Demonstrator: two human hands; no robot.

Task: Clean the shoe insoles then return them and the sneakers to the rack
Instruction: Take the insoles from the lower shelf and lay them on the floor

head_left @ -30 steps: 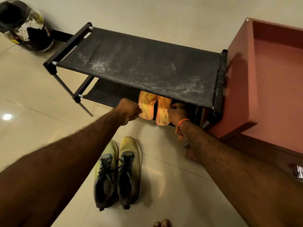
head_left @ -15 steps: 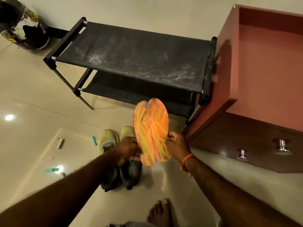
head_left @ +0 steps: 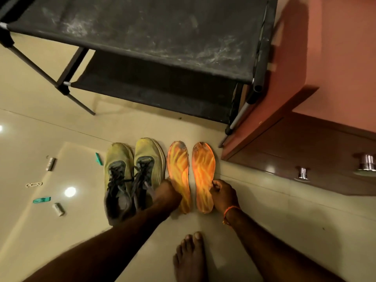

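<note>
Two orange insoles lie flat on the tiled floor, side by side. My left hand (head_left: 167,193) grips the heel part of the left insole (head_left: 179,167). My right hand (head_left: 222,193) pinches the edge of the right insole (head_left: 203,169). A pair of yellow-green sneakers (head_left: 132,174) with dark laces stands just left of the insoles, toes toward the rack. The black two-shelf fabric shoe rack (head_left: 142,37) stands beyond them; its dusty top and lower shelf hold nothing visible.
A reddish-brown cabinet (head_left: 315,68) with metal drawer knobs (head_left: 303,173) stands at the right, touching the rack. Small items lie on the floor at the left: green clips (head_left: 41,200) and metal pieces (head_left: 50,163). My bare foot (head_left: 190,259) is near the bottom.
My hands pulled both insoles out from the rack's lower shelf, carried them back toward me, and lowered them flat onto the floor beside the sneakers.
</note>
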